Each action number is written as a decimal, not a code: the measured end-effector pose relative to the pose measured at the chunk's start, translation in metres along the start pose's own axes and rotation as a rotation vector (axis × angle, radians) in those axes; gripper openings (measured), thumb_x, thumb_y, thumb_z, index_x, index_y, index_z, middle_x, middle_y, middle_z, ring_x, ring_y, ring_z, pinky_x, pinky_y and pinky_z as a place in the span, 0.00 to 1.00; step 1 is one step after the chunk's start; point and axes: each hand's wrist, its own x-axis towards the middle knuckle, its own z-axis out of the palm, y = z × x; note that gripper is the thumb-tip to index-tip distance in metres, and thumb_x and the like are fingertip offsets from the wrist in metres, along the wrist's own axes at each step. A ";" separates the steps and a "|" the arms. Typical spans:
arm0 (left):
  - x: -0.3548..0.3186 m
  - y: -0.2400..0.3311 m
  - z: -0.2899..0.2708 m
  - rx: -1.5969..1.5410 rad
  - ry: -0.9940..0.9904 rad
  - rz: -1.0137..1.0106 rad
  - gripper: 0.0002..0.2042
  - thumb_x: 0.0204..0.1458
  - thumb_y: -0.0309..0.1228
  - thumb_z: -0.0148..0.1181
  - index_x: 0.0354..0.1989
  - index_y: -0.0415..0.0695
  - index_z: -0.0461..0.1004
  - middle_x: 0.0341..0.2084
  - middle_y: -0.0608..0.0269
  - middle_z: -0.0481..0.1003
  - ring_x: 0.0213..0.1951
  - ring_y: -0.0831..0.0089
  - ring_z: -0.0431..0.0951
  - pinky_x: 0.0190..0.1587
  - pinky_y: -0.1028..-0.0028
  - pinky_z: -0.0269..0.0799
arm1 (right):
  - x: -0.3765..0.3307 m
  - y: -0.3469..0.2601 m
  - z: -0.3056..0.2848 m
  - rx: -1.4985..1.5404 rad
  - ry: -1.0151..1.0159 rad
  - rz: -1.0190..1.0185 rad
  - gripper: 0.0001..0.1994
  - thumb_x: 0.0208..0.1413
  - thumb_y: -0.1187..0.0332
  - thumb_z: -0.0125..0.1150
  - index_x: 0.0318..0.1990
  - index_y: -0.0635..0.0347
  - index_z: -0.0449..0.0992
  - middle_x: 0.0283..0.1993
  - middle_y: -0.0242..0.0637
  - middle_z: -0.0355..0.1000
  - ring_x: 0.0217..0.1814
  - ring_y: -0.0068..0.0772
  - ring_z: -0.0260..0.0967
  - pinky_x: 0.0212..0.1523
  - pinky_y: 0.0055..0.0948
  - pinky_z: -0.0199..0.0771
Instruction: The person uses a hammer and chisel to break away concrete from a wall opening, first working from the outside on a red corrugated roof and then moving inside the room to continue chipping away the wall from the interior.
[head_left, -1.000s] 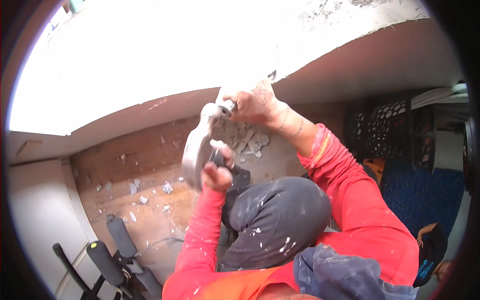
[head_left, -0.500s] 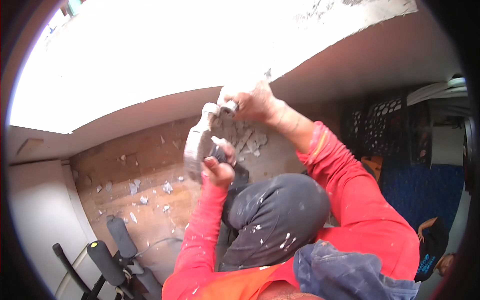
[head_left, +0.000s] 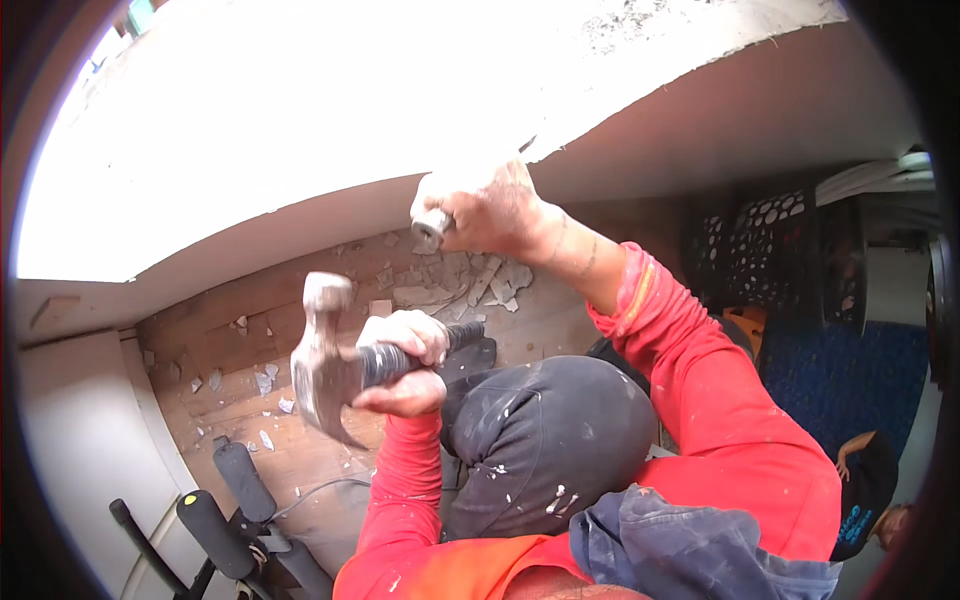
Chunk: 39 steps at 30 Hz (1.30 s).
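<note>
My left hand is wrapped round the dark, ribbed handle of a claw hammer, its worn metal head out to the left with the claw pointing down. My right hand grips a chisel, whose round metal butt sticks out beside the thumb. A small dark tip shows past the fist, at the broken lower edge of a bright white ledge. Most of the chisel is hidden inside the hand. Between the hammer head and the chisel butt there is a gap.
Broken white flakes lie on the wooden floor below the ledge. Exercise equipment with padded rollers stands at lower left. My bent knee is close by. A perforated black crate and another person are at right.
The hammer has swung down and left, away from the chisel butt, and its head is now apart from it. My right hand with the chisel has shifted slightly left.
</note>
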 end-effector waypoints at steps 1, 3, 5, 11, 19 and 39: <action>0.001 0.001 0.000 0.016 0.031 -0.053 0.42 0.53 0.80 0.35 0.29 0.44 0.61 0.15 0.64 0.62 0.14 0.74 0.60 0.18 0.72 0.61 | -0.001 0.000 -0.002 -0.015 0.002 -0.006 0.05 0.35 0.68 0.67 0.25 0.51 0.82 0.23 0.35 0.73 0.25 0.42 0.73 0.26 0.38 0.73; 0.001 0.001 -0.003 0.042 0.045 -0.089 0.42 0.52 0.80 0.37 0.29 0.43 0.62 0.15 0.64 0.62 0.14 0.75 0.60 0.18 0.73 0.60 | -0.007 0.007 0.007 -0.043 -0.022 0.019 0.06 0.35 0.69 0.67 0.27 0.51 0.83 0.23 0.36 0.74 0.24 0.42 0.73 0.25 0.37 0.73; 0.004 0.003 -0.004 0.067 0.049 -0.103 0.43 0.49 0.81 0.41 0.29 0.42 0.63 0.16 0.64 0.61 0.15 0.76 0.60 0.18 0.74 0.58 | -0.004 0.012 0.013 -0.034 -0.032 0.051 0.07 0.36 0.69 0.66 0.28 0.52 0.83 0.23 0.36 0.75 0.24 0.42 0.74 0.25 0.37 0.73; 0.013 0.015 0.010 -0.064 0.017 0.206 0.44 0.49 0.82 0.37 0.28 0.42 0.63 0.14 0.61 0.63 0.14 0.72 0.62 0.18 0.71 0.62 | 0.003 0.012 0.007 -0.006 0.015 0.097 0.07 0.39 0.70 0.65 0.29 0.51 0.83 0.23 0.35 0.75 0.23 0.41 0.74 0.25 0.36 0.74; -0.006 -0.037 0.009 0.096 0.007 -0.248 0.41 0.52 0.80 0.36 0.29 0.45 0.62 0.17 0.66 0.61 0.15 0.76 0.59 0.17 0.74 0.58 | 0.000 0.013 0.008 -0.006 -0.033 0.072 0.05 0.40 0.67 0.68 0.28 0.50 0.83 0.23 0.35 0.76 0.24 0.42 0.74 0.26 0.36 0.74; 0.030 -0.011 0.009 -0.165 0.135 -0.099 0.42 0.54 0.79 0.27 0.27 0.46 0.61 0.12 0.68 0.58 0.12 0.77 0.57 0.15 0.76 0.56 | 0.004 0.019 0.011 -0.046 -0.050 0.151 0.07 0.41 0.65 0.68 0.31 0.47 0.83 0.23 0.37 0.75 0.23 0.44 0.73 0.26 0.37 0.74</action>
